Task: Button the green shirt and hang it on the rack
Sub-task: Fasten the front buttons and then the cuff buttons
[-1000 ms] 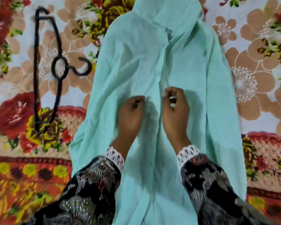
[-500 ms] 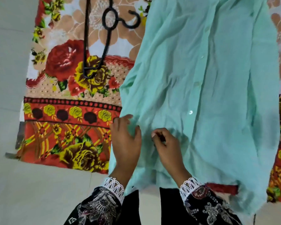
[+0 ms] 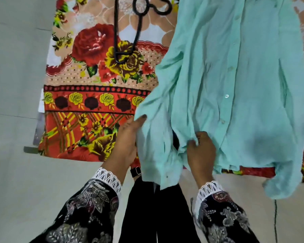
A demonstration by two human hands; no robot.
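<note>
From the head camera, the only view I have, the green shirt [image 3: 235, 85] lies front-up on a floral blanket [image 3: 95, 106] spread over a pale floor [image 3: 12, 172], its hem end towards me and hanging just past the blanket's near edge. A row of small buttons runs down the placket; one pearly button [image 3: 226, 96] catches the light and another sits lower [image 3: 222, 122], and as far as I can judge the front is closed down to there. A black hanger [image 3: 128, 32] lies on the blanket just left of the shirt, apart from it.

My left hand [image 3: 128, 139] is under the shirt's left edge, thumb on top of the cloth and the other fingers hidden beneath, so it is grasping that edge. My right hand [image 3: 200, 148] has its fingers curled tight, pinching a fold of fabric near the bottom of the front.

I take the step to be finishing the hem end: finding whether a last button is left, then readying the shirt for lifting. To do it well I would:

- draw the two front edges flat and level before threading anything, since the cloth here is bunched and one layer overlaps the other;
- check that button and hole are matched, not one off;
- keep the pull gentle, as this thin fabric creases and shifts easily;
- leave the hanger within reach.

No rack is in view.
</note>
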